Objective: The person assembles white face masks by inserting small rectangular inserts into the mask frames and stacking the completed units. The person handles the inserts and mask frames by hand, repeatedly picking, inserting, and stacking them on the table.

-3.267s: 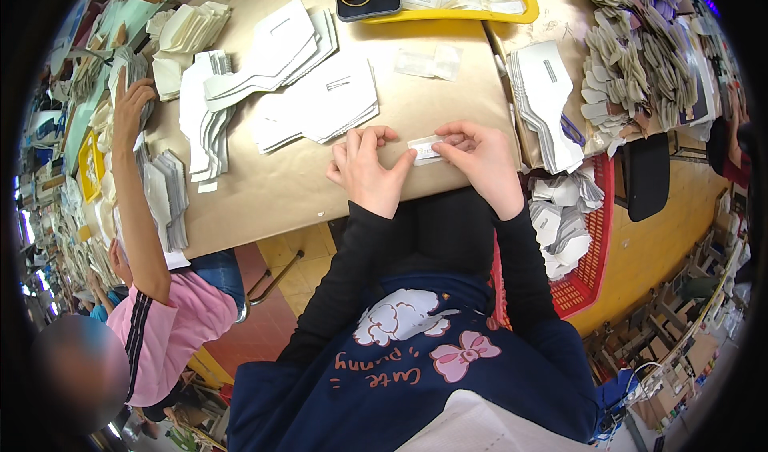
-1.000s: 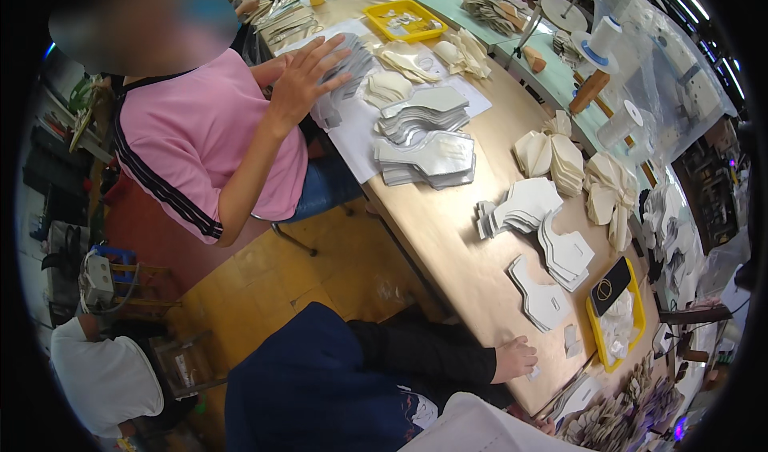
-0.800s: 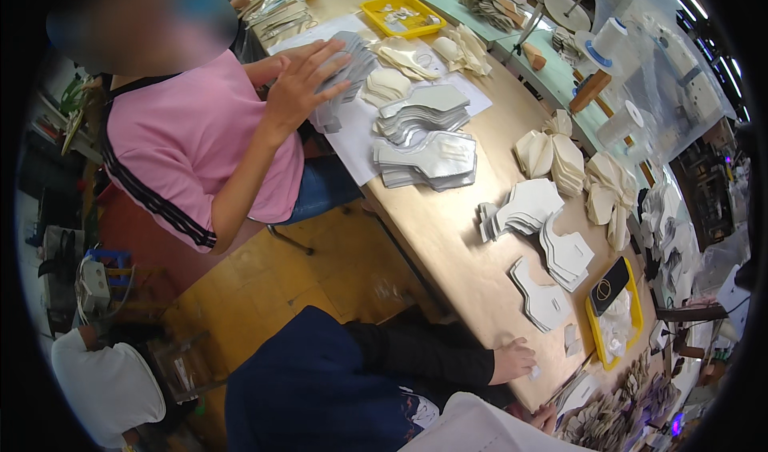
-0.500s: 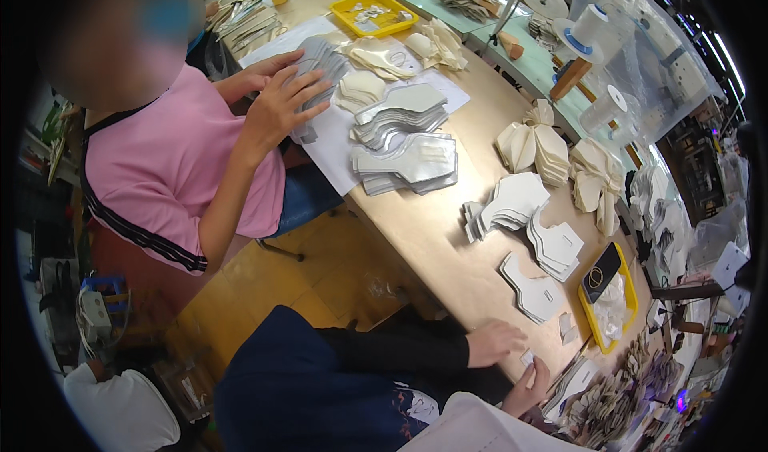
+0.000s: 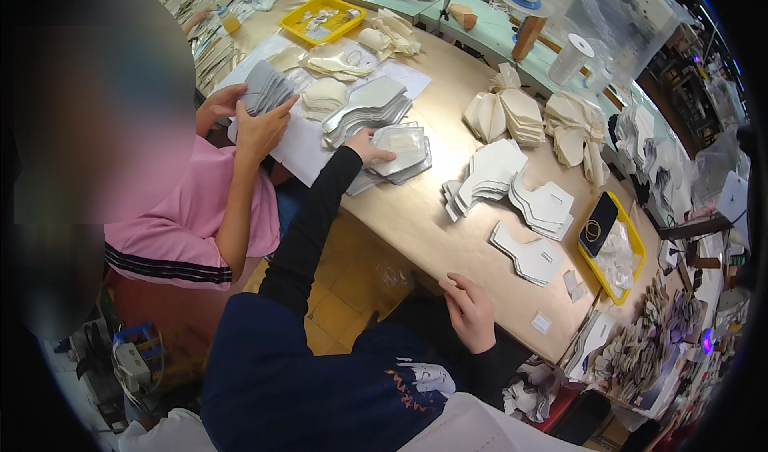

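My left hand [image 5: 370, 147], in a black sleeve, reaches across to a stack of silver-grey cut pieces [image 5: 412, 162]. Its fingers are closed on the stack's upper left part, and a pale rectangle shows on the top piece. My right hand [image 5: 470, 312] is held over the table's near edge with fingers stretched out and nothing in it. A small white label [image 5: 541, 322] lies on the table to its right. White cut pieces with slots [image 5: 524, 254] lie beyond that hand. Behind the left hand stands another silver-grey stack [image 5: 368, 106].
A co-worker in pink [image 5: 192, 212] sits at left, both hands around grey pieces [image 5: 266, 88]. Cream bundles [image 5: 512, 112] lie at the back. A yellow tray [image 5: 638, 252] with a phone [image 5: 598, 224] is at right, another yellow tray [image 5: 352, 28] far left. Thread spools [image 5: 570, 58] stand behind.
My left hand has gone from the table's near right corner to the silver-grey stack. My right hand has let go of the small label and drawn back left. The whole view has shifted.
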Motion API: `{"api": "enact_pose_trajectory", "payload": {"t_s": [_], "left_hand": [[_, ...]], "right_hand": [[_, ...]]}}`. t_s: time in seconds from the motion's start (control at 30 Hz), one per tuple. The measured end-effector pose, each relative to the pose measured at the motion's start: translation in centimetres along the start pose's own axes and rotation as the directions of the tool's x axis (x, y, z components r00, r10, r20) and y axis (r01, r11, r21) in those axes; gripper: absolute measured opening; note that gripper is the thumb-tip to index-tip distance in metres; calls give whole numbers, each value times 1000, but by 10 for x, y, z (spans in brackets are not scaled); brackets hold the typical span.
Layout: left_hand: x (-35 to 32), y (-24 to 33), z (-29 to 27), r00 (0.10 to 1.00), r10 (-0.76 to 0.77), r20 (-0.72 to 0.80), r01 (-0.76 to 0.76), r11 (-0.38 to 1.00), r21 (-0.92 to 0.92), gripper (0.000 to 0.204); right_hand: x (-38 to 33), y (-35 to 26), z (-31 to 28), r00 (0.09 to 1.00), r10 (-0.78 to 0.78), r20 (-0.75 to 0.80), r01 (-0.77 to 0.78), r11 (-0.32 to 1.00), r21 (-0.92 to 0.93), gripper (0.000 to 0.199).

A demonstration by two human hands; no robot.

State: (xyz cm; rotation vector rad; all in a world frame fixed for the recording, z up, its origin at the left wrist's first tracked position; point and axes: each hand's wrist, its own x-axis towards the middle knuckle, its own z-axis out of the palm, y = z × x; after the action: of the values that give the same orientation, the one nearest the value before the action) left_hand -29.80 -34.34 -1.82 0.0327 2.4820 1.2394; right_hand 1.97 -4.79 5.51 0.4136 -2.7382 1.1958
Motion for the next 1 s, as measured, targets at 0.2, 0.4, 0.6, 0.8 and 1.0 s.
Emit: {"api": "enact_pose_trajectory", "payload": {"t_s": [0.2,0.4,0.6,0.8,1.0], "left_hand": [[24,2,7,987,7,163,-39,981,192,130],[12,-3,15,999,-45,-4,46,991,128,119],[-58,41,52,957,231,-177,-220,972,78,84],[-102,77,76,909,374,-186,-260,855,449,67],[-101,71,73,939,282,-194,-215,927,308,67]], "right_hand": [[27,37,-56,962,15,-273,-63,984,-167,26],[22,81,-127,874,65,-481,-217,939,-268,21],[36,157,-157,801,126,-585,-371,872,-320,22],[33,218,-146,714,201,-671,-513,802,-305,9],[31,234,-150,773,194,-605,-484,796,-363,7]]}}
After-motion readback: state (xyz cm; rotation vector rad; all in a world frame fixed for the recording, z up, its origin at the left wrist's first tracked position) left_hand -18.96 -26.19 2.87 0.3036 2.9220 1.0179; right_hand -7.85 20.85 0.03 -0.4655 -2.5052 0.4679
